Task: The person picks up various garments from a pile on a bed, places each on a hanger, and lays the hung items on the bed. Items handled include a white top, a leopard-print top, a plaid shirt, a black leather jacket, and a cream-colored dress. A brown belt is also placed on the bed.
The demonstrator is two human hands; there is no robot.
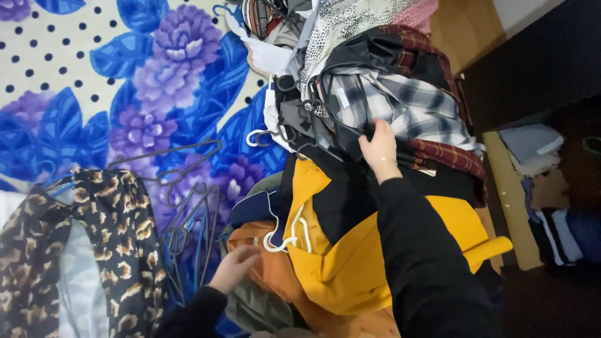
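Clothes pile lies right of centre on the floral bedspread, garments on hangers. Right hand, grip spread flat, presses the plaid shirt at far side. Left hand, fingers loosely curled, touches the near orange garment.

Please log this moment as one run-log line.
left hand: on orange garment | right hand: on plaid shirt | yellow garment between
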